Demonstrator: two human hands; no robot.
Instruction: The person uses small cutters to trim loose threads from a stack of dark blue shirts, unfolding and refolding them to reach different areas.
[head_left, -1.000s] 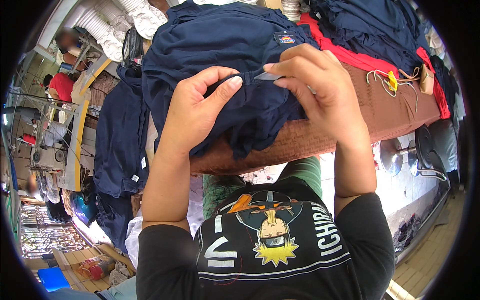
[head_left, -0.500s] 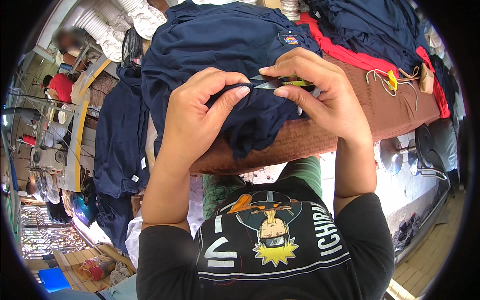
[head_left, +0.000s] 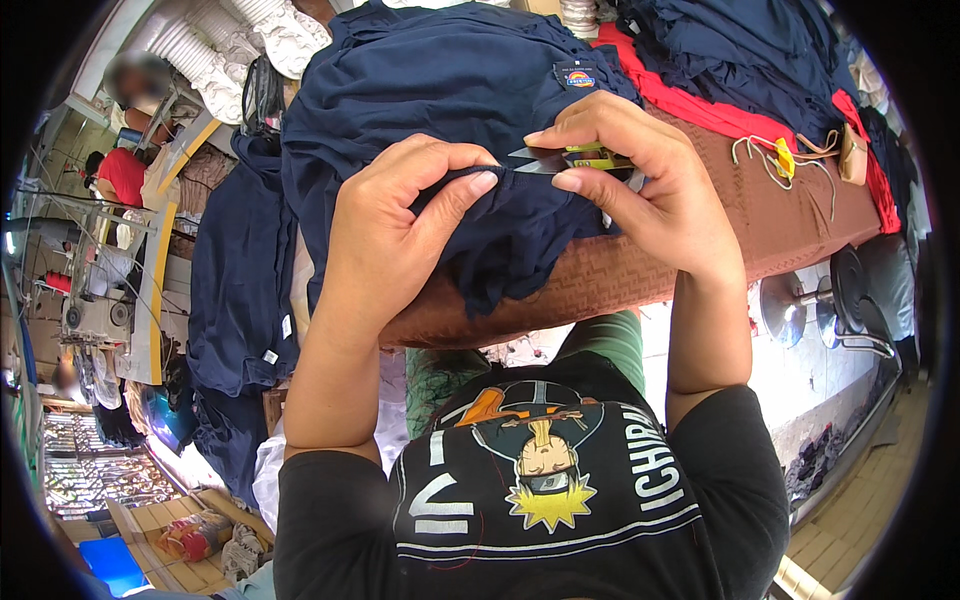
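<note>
A navy blue garment (head_left: 400, 95) with a small neck label is spread over the brown cloth-covered table in front of me. My left hand (head_left: 405, 225) pinches a fold of it between thumb and fingers, raised above the rest. My right hand (head_left: 640, 175) is closed around thread snips (head_left: 590, 160) with yellow-green handles. Their two pointed blades are apart, with the tips beside the pinched fold, just right of my left thumb. Part of the handles is hidden in my right palm.
More navy garments (head_left: 740, 60) lie at the far right, with red fabric (head_left: 680, 100) and tan cords (head_left: 785, 160) nearby. Other navy clothing (head_left: 240, 280) hangs at left. A sewing machine (head_left: 105, 315) and people stand further left. A stool (head_left: 845, 300) is at right.
The snips have drawn back slightly to the right from the pinched fold, and their blades stand a little clearer of it. My left hand keeps its hold.
</note>
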